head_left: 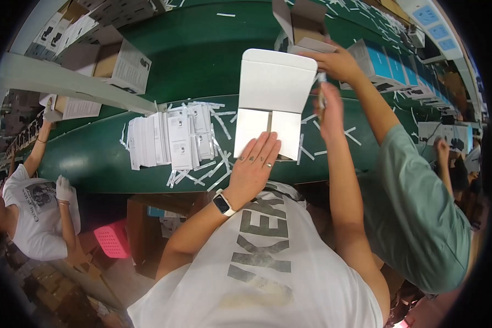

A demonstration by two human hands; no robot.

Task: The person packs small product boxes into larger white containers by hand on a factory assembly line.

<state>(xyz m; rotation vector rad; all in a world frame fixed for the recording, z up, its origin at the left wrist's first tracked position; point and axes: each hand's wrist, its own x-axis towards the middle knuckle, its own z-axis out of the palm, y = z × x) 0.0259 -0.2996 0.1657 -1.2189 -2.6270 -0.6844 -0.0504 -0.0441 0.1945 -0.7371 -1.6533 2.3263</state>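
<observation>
In front of me on the green bench stands a white carton (279, 87), its tall lid raised at the back and two inner flaps folded inward. My left hand (254, 158) lies flat across those flaps near the front edge, fingers stretched out and holding nothing. To the right of the carton is my right hand (332, 109), smeared by motion. Its fingers look curled round a small, narrow thing that is too blurred to name.
Stacked white leaflets (183, 139) lie left of the carton, with paper strips (221, 164) scattered around. A co-worker's hand (341, 63) touches an open carton (307, 27) behind mine. Blue-and-white cartons (385, 65) line the right. A white bar (76, 85) crosses the upper left.
</observation>
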